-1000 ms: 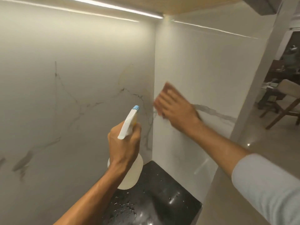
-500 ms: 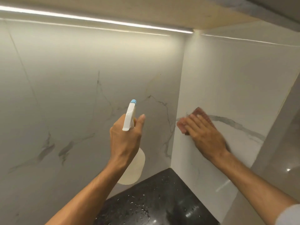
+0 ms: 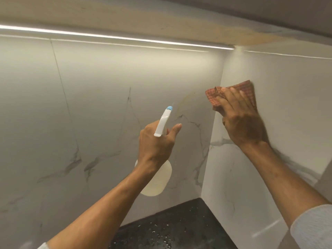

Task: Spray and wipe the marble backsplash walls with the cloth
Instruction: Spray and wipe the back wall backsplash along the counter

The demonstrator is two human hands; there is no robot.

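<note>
While gripping the spray bottle (image 3: pixel 158 182) by its neck in the left hand (image 3: pixel 156 144), blue nozzle (image 3: pixel 169 108) aimed at the back marble wall (image 3: pixel 89 114), presses the red checked cloth (image 3: pixel 247 88) flat against the side marble wall (image 3: pixel 287 105) under the straight fingers of the right hand (image 3: pixel 242 123), just beside the corner, cloth edges showing above the fingertips. Wet black worktop (image 3: pixel 179 227) below.

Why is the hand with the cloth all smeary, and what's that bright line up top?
Head view: the right hand and cloth are motion-blurred; the bright line is a light strip under the cabinet, bent by the wide lens.
</note>
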